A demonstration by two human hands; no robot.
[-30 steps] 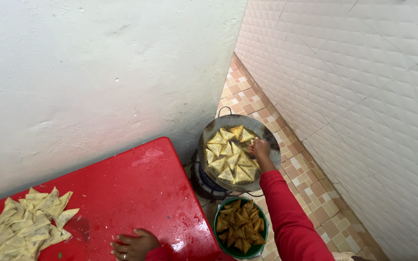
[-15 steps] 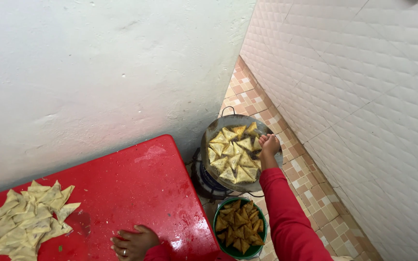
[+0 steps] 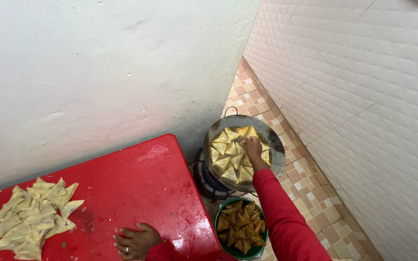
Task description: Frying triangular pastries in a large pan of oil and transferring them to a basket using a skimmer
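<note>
My right hand point(image 3: 252, 147), on a red-sleeved arm, reaches down into a round metal pan point(image 3: 277, 145) on the floor. Its curled fingers rest among several pale triangular pastries point(image 3: 228, 162) lying in the pan. Whether the fingers grip one of them is hidden. My left hand point(image 3: 136, 240), wearing a ring, lies flat with spread fingers on the wet red table point(image 3: 136, 188) near its front edge and holds nothing. A heap of raw folded triangular pastries point(image 3: 25, 217) lies on the table's left part, well away from that hand.
The pan sits on a low burner point(image 3: 209, 181) beside the table's right end. A green bowl point(image 3: 255, 251) of browned triangular pastries stands on the tiled floor below the pan. A white plaster wall rises behind, and a white tiled wall runs along the right.
My right hand has shifted slightly left over the pan, toward its middle. My left hand stays flat on the table. The view has tilted a little.
</note>
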